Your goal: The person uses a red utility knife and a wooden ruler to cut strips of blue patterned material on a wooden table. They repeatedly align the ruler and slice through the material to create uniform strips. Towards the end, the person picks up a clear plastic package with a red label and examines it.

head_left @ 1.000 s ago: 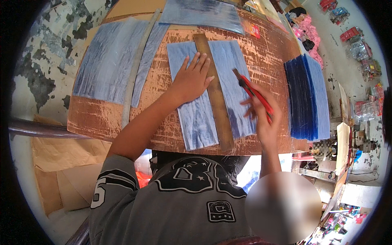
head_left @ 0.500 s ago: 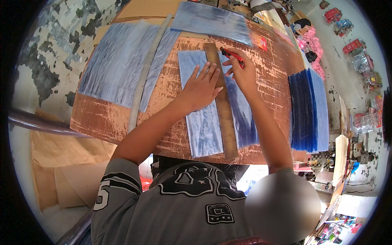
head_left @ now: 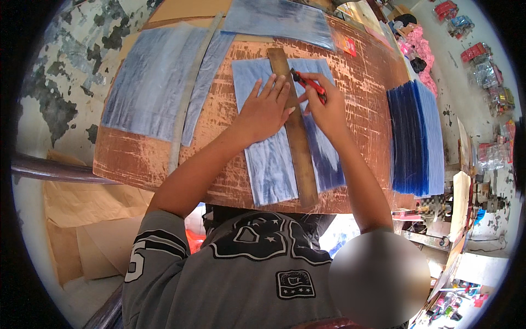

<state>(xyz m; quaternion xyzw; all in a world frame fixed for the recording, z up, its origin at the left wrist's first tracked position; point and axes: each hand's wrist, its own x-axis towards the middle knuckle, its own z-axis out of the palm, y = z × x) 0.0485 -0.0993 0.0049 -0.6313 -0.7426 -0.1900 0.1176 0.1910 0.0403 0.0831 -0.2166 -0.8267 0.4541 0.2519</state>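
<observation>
A mottled blue sheet (head_left: 272,171) lies on the worn brown table before me, with a long brown straightedge (head_left: 303,156) running over it from far to near. My left hand (head_left: 264,112) rests flat, fingers spread, partly on the sheet and partly on the straightedge. In my right hand (head_left: 324,104) is a red and black utility knife (head_left: 312,86), its dark tip by the right edge of the straightedge near the far end. Whether the blade touches the sheet is too small to tell. The sheet continues right of the straightedge, partly under my right hand.
At the table's (head_left: 364,109) left lies another streaky blue sheet (head_left: 156,82) under a long pale strip (head_left: 189,96). A further blue sheet (head_left: 276,21) lies at the far edge. On the right stands a tall stack of blue sheets (head_left: 408,140). Brown paper (head_left: 90,211) is at the lower left.
My right hand has drawn the knife a short way toward me along the straightedge. My left hand stays in place on it. The whole view has shifted slightly.
</observation>
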